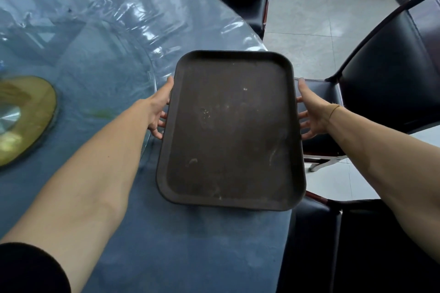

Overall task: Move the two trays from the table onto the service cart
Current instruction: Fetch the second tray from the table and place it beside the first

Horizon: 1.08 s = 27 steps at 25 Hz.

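A dark brown rectangular tray (231,131), scuffed and empty, hangs over the right edge of the round table. My left hand (160,112) grips its left rim, thumb on top and fingers curled underneath. At the opposite rim my right hand (312,114) holds the same way. The tray looks lifted slightly off the table and juts out past the edge toward a chair. Only one tray is in view; whether another lies beneath it I cannot tell. No service cart is in view.
The round table (166,233) has a blue cloth, a glass turntable (83,54) under clear plastic film, and a gold hub (26,119) at left. Black chairs (390,78) stand close at right, another at the back (240,0). Grey tiled floor (321,19) lies beyond.
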Each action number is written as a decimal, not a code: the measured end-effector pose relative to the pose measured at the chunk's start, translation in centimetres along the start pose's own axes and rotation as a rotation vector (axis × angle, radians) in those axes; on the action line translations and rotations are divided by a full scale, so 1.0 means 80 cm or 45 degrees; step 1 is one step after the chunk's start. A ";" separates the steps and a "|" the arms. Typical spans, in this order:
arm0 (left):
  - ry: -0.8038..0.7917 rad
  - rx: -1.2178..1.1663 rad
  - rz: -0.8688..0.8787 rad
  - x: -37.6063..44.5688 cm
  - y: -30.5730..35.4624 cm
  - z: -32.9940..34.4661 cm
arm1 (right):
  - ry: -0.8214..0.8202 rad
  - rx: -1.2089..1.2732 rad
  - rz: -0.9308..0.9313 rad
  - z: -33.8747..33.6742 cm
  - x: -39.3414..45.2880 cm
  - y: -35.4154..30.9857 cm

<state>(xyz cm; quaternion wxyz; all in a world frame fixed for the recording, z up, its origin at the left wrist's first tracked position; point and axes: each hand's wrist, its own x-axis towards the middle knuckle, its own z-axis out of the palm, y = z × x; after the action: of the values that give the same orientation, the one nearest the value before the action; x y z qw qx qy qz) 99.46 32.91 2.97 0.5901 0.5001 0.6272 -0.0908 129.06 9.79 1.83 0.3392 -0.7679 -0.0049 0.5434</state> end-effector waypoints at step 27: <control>-0.316 0.292 0.355 -0.369 0.087 0.265 | 0.349 0.264 -0.257 -0.347 -0.373 0.171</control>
<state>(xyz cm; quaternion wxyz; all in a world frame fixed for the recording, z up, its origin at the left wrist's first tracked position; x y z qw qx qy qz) 112.55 6.03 24.75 0.6091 0.6308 0.4599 -0.1398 135.14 -26.32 24.42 0.4665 -0.7913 0.0204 0.3947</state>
